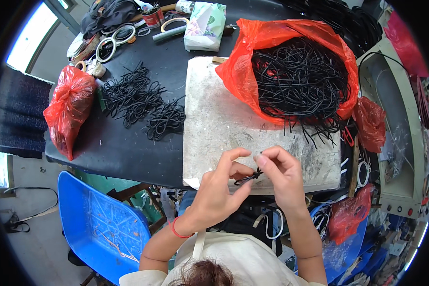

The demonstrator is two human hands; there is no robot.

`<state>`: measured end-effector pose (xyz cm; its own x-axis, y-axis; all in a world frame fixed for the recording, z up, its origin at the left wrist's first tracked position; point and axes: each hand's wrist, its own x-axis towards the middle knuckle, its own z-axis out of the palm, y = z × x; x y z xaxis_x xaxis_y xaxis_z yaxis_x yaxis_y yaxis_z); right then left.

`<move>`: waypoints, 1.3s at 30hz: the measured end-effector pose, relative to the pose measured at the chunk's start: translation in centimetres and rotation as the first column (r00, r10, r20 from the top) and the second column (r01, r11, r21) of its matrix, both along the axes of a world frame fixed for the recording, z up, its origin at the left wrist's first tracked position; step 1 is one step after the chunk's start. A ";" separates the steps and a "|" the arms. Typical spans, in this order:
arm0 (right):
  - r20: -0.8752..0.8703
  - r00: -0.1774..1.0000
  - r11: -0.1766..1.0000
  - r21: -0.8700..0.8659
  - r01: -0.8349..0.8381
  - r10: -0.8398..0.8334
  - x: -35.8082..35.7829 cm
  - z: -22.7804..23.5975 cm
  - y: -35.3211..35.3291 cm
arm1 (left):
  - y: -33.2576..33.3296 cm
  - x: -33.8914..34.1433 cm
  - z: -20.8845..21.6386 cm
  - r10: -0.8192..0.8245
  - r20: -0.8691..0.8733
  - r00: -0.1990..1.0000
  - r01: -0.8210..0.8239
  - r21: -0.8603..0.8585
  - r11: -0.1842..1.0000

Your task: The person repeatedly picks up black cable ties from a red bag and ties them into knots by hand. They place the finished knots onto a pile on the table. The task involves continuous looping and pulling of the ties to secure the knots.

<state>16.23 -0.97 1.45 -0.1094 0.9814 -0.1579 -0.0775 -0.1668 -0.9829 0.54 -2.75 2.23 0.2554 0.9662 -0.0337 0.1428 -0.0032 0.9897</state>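
Black cord, thin and doubled into a small loop (pixel 255 175), is held between two bare hands over the near edge of a scuffed pale board (pixel 214 128). The left hand (pixel 218 188) has its thumb and fingers closed about the loop, index finger raised clear; the right hand (pixel 287 177) pinches the cord's upper end, thumb and forefinger together. The piece looks light, soft and springy, perhaps slightly slick, with little to break; the dark bunched crossing, probably a knot, seems the surest place to grip. Its rounded bend points left, toward the left palm, and the long axis rises gently rightward, roughly along the board's near edge, while a short tail juts toward the board's far side. Left of the board, looped black cords (pixel 133 97) lie heaped on a dark tabletop (pixel 112 155). On the board's far right, an open red plastic bag (pixel 236 52) spills loose black strands (pixel 300 76). Just past the board's far-left corner stands a floral tissue pack (pixel 205 26).
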 end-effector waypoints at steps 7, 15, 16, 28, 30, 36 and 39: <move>0.016 0.997 0.997 0.027 0.073 -0.073 -1.0 0.0 -0.7 | -0.1 0.3 -1.4 0.048 0.235 0.971 0.008 -0.232 0.973; -0.036 0.998 0.997 -0.051 0.056 -0.058 -0.5 0.3 -0.8 | 0.0 -0.2 -0.9 0.010 0.148 0.989 0.010 -0.136 0.991; -0.008 1.000 0.997 -0.069 -0.016 0.016 -0.2 0.5 -0.7 | 0.0 -0.2 -0.9 0.019 0.165 0.986 0.008 -0.162 0.987; 0.044 0.998 0.995 0.091 0.047 -0.051 -0.5 -0.2 -0.8 | -0.6 0.1 -0.8 0.025 0.315 0.949 0.079 -0.313 0.946; 0.079 0.992 0.992 0.084 0.090 -0.097 -0.4 -0.2 -0.7 | -1.2 0.5 -1.3 -0.009 0.304 0.953 0.098 -0.278 0.956; 0.149 0.982 0.989 0.101 0.103 -0.118 0.3 -1.3 -0.2 | -1.4 1.0 -1.4 -0.008 0.239 0.971 0.072 -0.261 0.963; 0.023 0.993 0.992 -0.024 0.120 -0.119 0.3 0.5 0.4 | -0.2 0.1 -1.7 0.019 0.317 0.948 0.082 -0.305 0.949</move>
<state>16.53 -0.61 1.99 0.0124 0.9829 -0.1838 -0.0773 -0.1823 -0.9802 0.62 -2.95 0.52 0.3322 0.9111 -0.2439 -0.1680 0.3117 0.9352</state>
